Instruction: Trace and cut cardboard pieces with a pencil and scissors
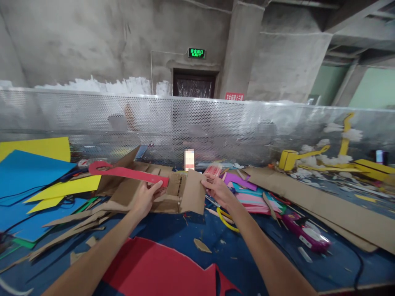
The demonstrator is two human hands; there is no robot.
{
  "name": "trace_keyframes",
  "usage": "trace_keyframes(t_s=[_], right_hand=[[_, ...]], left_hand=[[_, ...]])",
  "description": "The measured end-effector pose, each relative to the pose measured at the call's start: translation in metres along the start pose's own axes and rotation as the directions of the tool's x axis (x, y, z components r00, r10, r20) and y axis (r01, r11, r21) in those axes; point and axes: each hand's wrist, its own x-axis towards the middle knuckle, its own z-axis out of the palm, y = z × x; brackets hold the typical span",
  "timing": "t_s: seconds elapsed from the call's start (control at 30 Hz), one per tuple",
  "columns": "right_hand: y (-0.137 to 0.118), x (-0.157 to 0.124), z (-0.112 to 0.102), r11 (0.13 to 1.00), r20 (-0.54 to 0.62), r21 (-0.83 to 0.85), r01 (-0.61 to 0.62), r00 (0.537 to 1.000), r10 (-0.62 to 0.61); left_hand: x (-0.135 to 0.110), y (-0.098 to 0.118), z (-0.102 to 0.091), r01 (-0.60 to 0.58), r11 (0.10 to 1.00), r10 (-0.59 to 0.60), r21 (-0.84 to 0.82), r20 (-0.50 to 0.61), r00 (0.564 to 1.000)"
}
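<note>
Red strip in the left hand, cardboard flap in the right

And here we are at the bench (173, 230), both hands busy! The left hand (147, 198) has thumb and fingers closed in a pinch on the square end of the red strip (123, 170), whose rounded, looped end points away to the left, over the cardboard scraps. Across to the right hand (217, 188), fingertips drawn together on the edge of a cardboard flap (194, 193), and what a busy middle this is: the flap stands out beside a printed cardboard piece (175, 183), right between the two hands. Whether the left fingers touch that cardboard too, I can't tell.

Down in front, nearest the person, lies a big red sheet (154, 267) with a curved edge. Just below the right hand, a yellow ring (230, 225); farther right, a purple device (307, 233) on the blue surface, with a long cardboard panel (311, 201) stretching behind it. Over on the left, blue sheets (33, 172) and yellow sheets (69, 190) overlap, and across the back runs a perforated metal screen (74, 117).
</note>
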Motion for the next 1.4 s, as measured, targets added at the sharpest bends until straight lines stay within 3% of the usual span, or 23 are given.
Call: trace_keyframes(t_s=[0.13,0.3,0.47,0.7,0.87,1.07,1.4], right_hand=[[0.000,0.001,0.001,1.000,-0.037,0.024,0.010,0.999,-0.009],[0.003,0.009,-0.002,0.995,-0.167,0.085,0.058,0.985,-0.043],[0.004,0.014,-0.010,0.988,-0.247,0.130,0.085,0.968,-0.050],[0.003,0.005,-0.003,0.991,-0.140,0.132,0.005,0.990,0.014],[0.001,0.001,0.001,0.999,-0.003,0.028,-0.032,0.999,0.032],[0.003,-0.003,0.004,0.983,0.099,-0.136,-0.121,0.986,0.135],[0.007,-0.009,0.012,0.978,0.228,-0.157,-0.141,0.958,0.175]], left_hand=[[-0.002,-0.003,0.002,0.028,0.999,-0.027,-0.021,0.028,0.999],[-0.004,-0.002,0.003,0.055,0.998,-0.057,0.033,0.065,0.996],[-0.003,0.000,0.000,-0.023,0.986,0.004,0.165,0.117,0.993],[0.001,0.007,-0.005,-0.062,0.940,-0.005,0.336,0.196,0.981],[0.004,0.010,-0.007,-0.034,0.918,-0.026,0.395,0.146,0.989],[0.003,0.013,-0.007,-0.032,0.906,-0.040,0.423,0.161,0.986],[0.006,0.010,-0.013,-0.107,0.850,0.018,0.516,0.175,0.984]])
